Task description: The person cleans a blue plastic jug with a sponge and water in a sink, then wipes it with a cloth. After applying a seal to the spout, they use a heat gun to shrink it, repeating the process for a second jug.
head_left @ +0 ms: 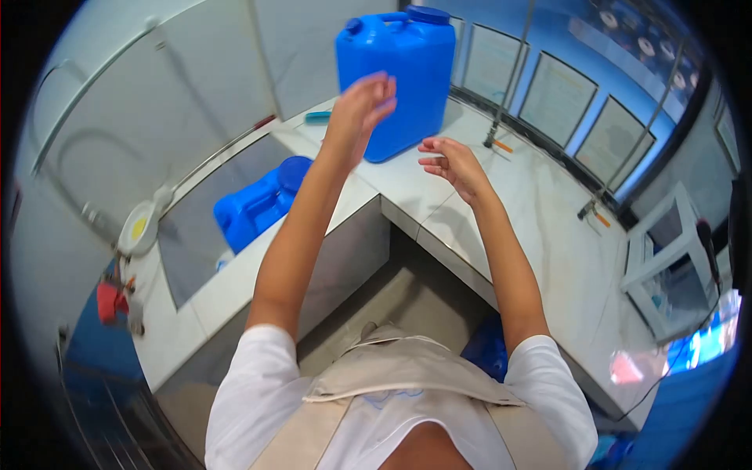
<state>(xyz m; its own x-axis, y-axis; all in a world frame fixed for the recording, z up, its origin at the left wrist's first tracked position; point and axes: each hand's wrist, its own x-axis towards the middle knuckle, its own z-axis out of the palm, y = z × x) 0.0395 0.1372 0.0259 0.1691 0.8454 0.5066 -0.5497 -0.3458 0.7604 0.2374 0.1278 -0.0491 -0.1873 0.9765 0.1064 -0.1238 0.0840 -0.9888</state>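
Note:
A tall blue plastic jerrycan (403,74) with a blue cap stands upright on the white marble counter (517,204) at its inner corner. My left hand (364,106) is raised in front of the can's left side, fingers loosely spread, holding nothing. My right hand (448,160) hovers over the counter just right of the can's base, fingers half curled and apart, also holding nothing. Neither hand clearly touches the can.
A second blue jerrycan (254,205) lies on its side in the sunken basin at left. A small teal object (317,116) lies on the ledge behind. A white ladle-like dish (139,227) sits by the basin edge. Framed glass panels line the back wall.

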